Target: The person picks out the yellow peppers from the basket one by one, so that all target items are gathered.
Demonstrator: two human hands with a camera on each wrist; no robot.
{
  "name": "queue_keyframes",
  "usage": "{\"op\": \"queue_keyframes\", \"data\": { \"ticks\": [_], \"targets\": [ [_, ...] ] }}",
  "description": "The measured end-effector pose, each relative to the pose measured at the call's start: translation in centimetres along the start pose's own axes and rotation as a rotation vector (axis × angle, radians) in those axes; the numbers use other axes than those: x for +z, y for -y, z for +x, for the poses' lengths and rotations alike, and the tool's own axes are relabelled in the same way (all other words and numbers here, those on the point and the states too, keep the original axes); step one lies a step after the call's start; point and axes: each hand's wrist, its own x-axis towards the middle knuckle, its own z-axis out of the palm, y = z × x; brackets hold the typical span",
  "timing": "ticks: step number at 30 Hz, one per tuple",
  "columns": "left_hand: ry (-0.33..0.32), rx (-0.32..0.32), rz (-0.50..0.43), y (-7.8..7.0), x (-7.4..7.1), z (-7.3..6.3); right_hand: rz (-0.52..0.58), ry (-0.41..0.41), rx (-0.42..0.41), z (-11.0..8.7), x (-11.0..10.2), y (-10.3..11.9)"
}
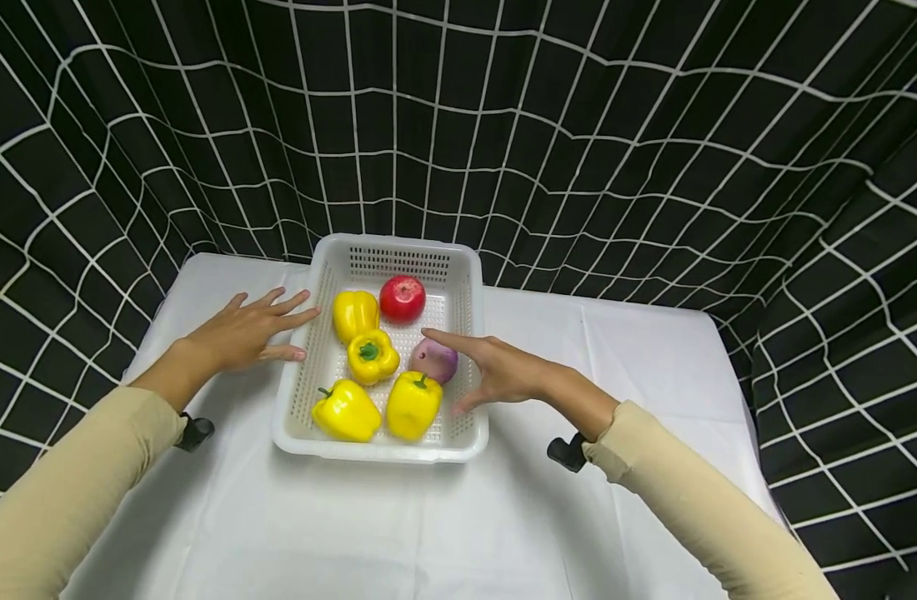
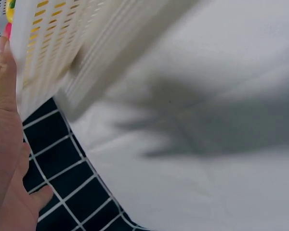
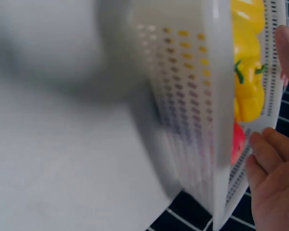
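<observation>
A white perforated plastic basket (image 1: pixel 379 452) sits on the table. Inside lie several yellow bell peppers (image 1: pixel 348 411), a round red fruit (image 1: pixel 403 299) and a round purple vegetable (image 1: pixel 434 360) that looks like an onion. My left hand (image 1: pixel 252 331) is spread at the basket's left rim, fingertips overlapping that rim in the head view. Over the right rim reaches my right hand (image 1: pixel 501 369), thumb and fingers apart, index finger partly above the purple vegetable. Both hands are empty. In the right wrist view, the right hand's fingers (image 3: pixel 274 151) show beside the basket wall.
A white cloth covers the table (image 1: pixel 608 400). Black curtains (image 1: pixel 503 125) with a white grid hang behind the table and along both sides. Dark wrist straps (image 1: pixel 567 452) sit at the sleeve cuffs.
</observation>
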Motion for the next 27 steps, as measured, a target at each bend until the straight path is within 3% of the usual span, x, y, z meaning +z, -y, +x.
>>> {"op": "queue_keyframes", "data": {
  "ticks": [7,18,23,27],
  "targets": [
    [0.006,-0.006,-0.017,-0.1,-0.2,0.3,0.137,0.102,-0.004,1.5,0.5,0.3],
    [0.011,-0.017,-0.054,0.0,0.0,0.0,0.22,0.15,0.006,3.6,1.4,0.1],
    [0.012,-0.019,-0.047,0.0,0.0,0.1,0.231,0.198,0.054,4.3,1.5,0.0],
    [0.016,-0.025,-0.035,0.1,0.1,0.2,0.168,0.243,0.088,4.8,1.7,0.3]
  ]
}}
